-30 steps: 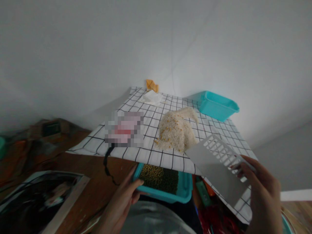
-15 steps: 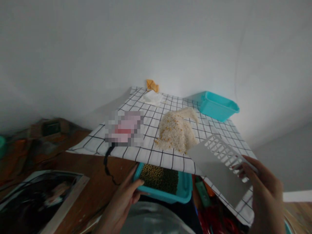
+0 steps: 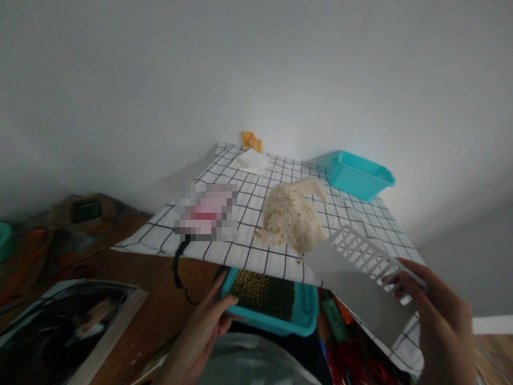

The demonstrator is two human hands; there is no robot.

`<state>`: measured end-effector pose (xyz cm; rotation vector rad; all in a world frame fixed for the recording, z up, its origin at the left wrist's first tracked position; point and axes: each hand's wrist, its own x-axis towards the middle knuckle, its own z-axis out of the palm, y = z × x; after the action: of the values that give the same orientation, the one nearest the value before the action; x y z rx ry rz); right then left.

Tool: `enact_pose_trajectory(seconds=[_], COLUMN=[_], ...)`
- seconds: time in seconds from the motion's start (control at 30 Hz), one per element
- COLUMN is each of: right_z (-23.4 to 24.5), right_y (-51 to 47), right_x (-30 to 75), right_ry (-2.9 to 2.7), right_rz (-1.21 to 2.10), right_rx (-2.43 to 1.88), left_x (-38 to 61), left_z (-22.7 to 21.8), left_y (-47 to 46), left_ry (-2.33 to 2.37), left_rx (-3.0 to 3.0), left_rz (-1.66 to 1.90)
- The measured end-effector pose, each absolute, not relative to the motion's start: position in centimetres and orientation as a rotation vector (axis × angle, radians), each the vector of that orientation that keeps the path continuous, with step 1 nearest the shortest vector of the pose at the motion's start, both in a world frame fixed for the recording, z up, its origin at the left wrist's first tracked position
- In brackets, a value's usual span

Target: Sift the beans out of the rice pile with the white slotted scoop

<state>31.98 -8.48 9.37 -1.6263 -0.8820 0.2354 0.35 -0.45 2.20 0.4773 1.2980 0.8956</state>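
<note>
My left hand (image 3: 206,326) is closed on the left rim of a turquoise plastic tub (image 3: 306,315), below the table's front edge. Inside lie yellow beans (image 3: 250,286) on the left and dark green ones (image 3: 276,302) on the right. In my right hand (image 3: 433,305) is a thin grey plastic sheet (image 3: 360,286) with a row of slots, gripped by its slotted edge. The sheet's left corner is close to a heap of pale grains (image 3: 292,214) mixed with yellow beans; whether it touches the heap I cannot tell.
The heap lies on a white checked cloth (image 3: 248,248). An upright turquoise tub (image 3: 356,179) stands at the back right. A blurred-out pink object (image 3: 208,211), white tissue (image 3: 252,160) and an orange cloth (image 3: 251,141) are also there. A framed picture (image 3: 92,326) lies at lower left.
My right hand and the grey sheet have shifted slightly, the sheet's left corner now nearer the front edge. A few grains show at the heap's front. My left hand keeps its hold.
</note>
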Motion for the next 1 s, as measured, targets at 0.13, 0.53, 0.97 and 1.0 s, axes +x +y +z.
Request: enact_pose_trajectory(seconds=[0.13,0.53,0.97,1.0], right_z=[9.8,9.8,8.9,9.0], right_y=[-8.8,-8.4,-8.1,-8.1], right_x=[31.7,31.2,32.0,31.7], right_ry=[-0.879,-0.855,-0.918,-0.938], right_rz=[0.269,0.274,0.336,0.360], right_rx=[-1.652,-1.607,-1.603,-1.599], left_x=[0.3,0.0,0.0,-0.1], left_z=[1.8,0.7,0.7,0.6], left_y=[-0.4,-0.4,-0.2,-0.2], left_ry=[1.294,1.231,1.222,1.226], left_rx=[0.491,0.502,0.493,0.495], left_rz=[0.910,0.922,0.908,0.906])
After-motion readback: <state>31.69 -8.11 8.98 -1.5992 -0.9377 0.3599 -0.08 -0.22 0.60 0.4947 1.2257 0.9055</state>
